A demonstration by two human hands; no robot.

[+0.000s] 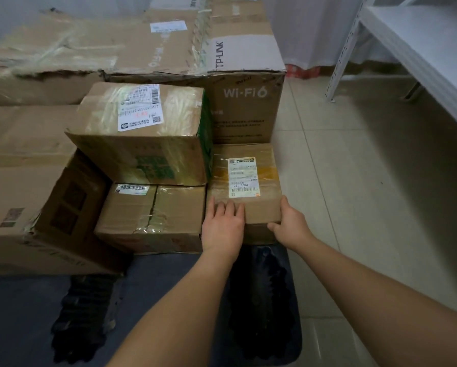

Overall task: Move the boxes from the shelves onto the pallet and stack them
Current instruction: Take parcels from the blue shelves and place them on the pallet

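A small brown box (248, 178) with a white shipping label sits at the right end of the stack, on the dark pallet (169, 292). My left hand (223, 226) lies flat on its near top edge with straight fingers. My right hand (290, 221) grips its near right corner, thumb under the front face. Left of it stands a taped box (153, 215) with a green-printed box (142, 136) stacked on top. Behind rises a large Wi-Fi 6 carton (245, 112).
More big cartons (23, 197) fill the left side and the back. A white metal shelf (420, 49) stands at the right over a tiled floor (354, 181). The pallet's black ribbed edge (264, 313) shows below my arms.
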